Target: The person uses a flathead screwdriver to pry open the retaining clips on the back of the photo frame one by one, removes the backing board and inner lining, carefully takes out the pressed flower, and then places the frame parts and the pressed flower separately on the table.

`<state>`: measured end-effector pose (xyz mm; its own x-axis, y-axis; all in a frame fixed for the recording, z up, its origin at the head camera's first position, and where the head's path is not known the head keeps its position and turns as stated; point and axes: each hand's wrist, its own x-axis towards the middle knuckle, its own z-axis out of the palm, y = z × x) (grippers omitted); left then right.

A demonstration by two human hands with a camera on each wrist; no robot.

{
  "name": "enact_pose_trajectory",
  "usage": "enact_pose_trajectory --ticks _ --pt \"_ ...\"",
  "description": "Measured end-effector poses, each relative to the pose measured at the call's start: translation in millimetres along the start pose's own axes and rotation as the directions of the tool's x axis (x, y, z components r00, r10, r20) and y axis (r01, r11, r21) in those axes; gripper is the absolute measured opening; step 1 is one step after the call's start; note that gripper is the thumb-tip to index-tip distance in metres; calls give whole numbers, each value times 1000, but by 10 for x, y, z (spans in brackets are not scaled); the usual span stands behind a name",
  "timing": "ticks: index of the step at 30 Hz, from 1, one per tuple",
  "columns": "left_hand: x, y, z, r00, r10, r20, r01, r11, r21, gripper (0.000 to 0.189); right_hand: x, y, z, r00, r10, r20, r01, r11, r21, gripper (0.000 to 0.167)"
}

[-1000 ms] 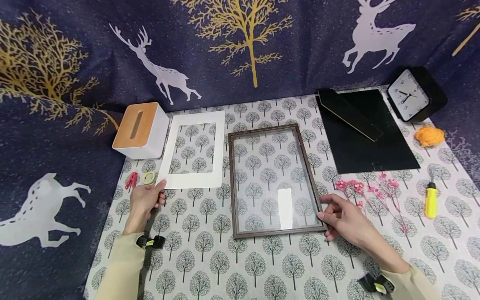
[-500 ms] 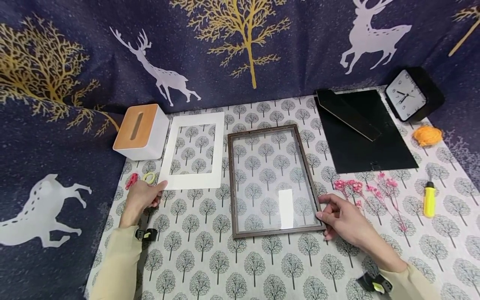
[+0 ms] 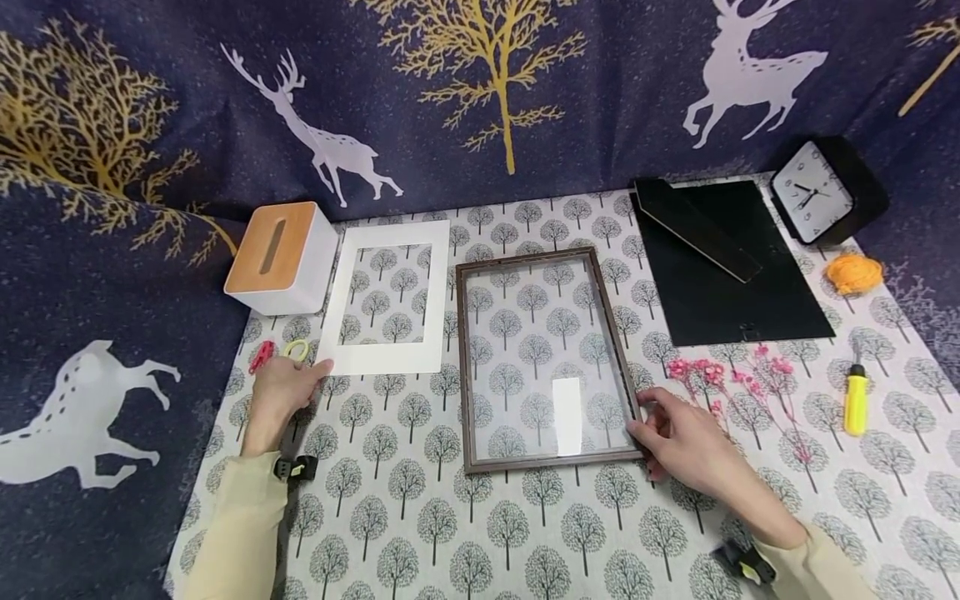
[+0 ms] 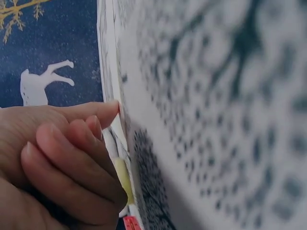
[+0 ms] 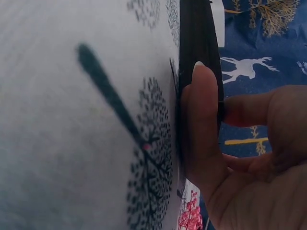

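In the head view, a white picture mat (image 3: 386, 358) lies flat on the table at left of centre. My left hand (image 3: 287, 387) is at its lower left corner, one digit out straight with its tip touching the mat. Loosely curled in the left wrist view, the other fingers of this hand (image 4: 62, 163) stand apart from it. A dark brown picture frame (image 3: 465, 375) with clear glazing lies to the right of the mat. At its lower right corner, my right hand (image 3: 686, 442) pinches the side rail between thumb and fingers, also seen in the right wrist view.
A wood-topped tissue box (image 3: 300, 267), red clip (image 3: 262, 356) and yellow-green ring (image 3: 297, 349) are at left. At right are a black backing board (image 3: 720, 308), clock (image 3: 813, 192), orange yarn (image 3: 854, 273), pink dried flowers (image 3: 708, 373) and a yellow-handled tool (image 3: 856, 402).
My left hand has shifted slightly left and up, and its lower fingers show less under it. My right hand stays at the frame's corner. The mat and frame lie almost as before.
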<state>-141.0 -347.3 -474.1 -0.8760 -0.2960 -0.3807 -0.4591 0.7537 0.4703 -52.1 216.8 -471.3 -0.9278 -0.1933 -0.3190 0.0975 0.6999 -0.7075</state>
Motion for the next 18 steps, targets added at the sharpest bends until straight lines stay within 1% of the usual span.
enact_pose_trajectory --ticks 2,4,5,6,7,8,9,10,12,13,14,17,18 --pt "-59 35 35 1000 20 -16 -20 1000 15 57 4 -1 0 1000 2 3 -2 1000 4 53" --pt "-180 110 91 1000 18 17 -17 998 -58 55 4 -7 1 1000 4 6 -4 1000 0 55" --pt "-254 158 132 999 20 44 -14 993 -120 51 5 -9 2 1000 3 5 -3 1000 -12 57" --pt "-367 260 168 997 19 78 -5 985 -174 46 6 -12 3 1000 2 4 -2 1000 -24 58" --pt "-507 389 197 992 13 122 18 969 -246 40 6 -16 5 1000 0 1 0 999 -37 59" --pt "-585 447 260 988 23 153 26 949 -315 34 6 -21 7 1000 -5 -4 5 999 -52 59" --pt "-655 503 323 981 42 189 33 926 -376 30 6 -28 10 1000 -6 -9 5 998 -65 59" --pt "-717 545 396 975 77 209 17 910 -415 30 6 -34 11 1000 -8 -13 7 997 -74 58" --pt "-834 634 541 961 132 243 -3 884 -468 29 14 -40 17 1000 -15 -22 14 996 -84 56" --pt "-894 679 615 954 148 260 0 869 -494 28 19 -43 21 999 -22 -30 19 996 -89 55" --pt "-950 721 687 947 162 277 5 855 -519 27 25 -47 25 999 -27 -34 24 996 -91 53" --pt "-1112 852 891 929 182 323 33 826 -562 27 49 -38 39 997 -52 -50 47 994 -100 48" --pt "-1160 887 953 920 192 341 42 817 -575 27 61 -24 51 996 -67 -66 60 992 -107 45"
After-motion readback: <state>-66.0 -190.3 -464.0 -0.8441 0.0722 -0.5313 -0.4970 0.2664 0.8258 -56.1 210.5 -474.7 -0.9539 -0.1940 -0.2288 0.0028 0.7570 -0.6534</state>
